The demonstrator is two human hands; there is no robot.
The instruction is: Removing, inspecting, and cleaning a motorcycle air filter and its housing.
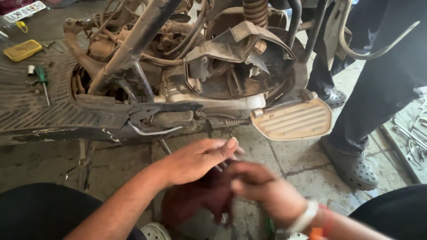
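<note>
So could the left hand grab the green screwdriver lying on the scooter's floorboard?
Probably not right away: the left hand is busy with a dark red cloth, and the green screwdriver lies far off, though nothing blocks the way.

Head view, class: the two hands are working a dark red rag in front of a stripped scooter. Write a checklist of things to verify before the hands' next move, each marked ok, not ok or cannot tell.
1. Both hands on the rag: ok. The left hand and right hand meet on the dark red rag.
2. Small part inside the rag: cannot tell; blurred.
3. Scooter engine housing open and in view: ok.
4. Green screwdriver within sight: ok, lying on the scooter floorboard.
5. Working space free: not ok; a standing person's shoe is close to the right.
</note>
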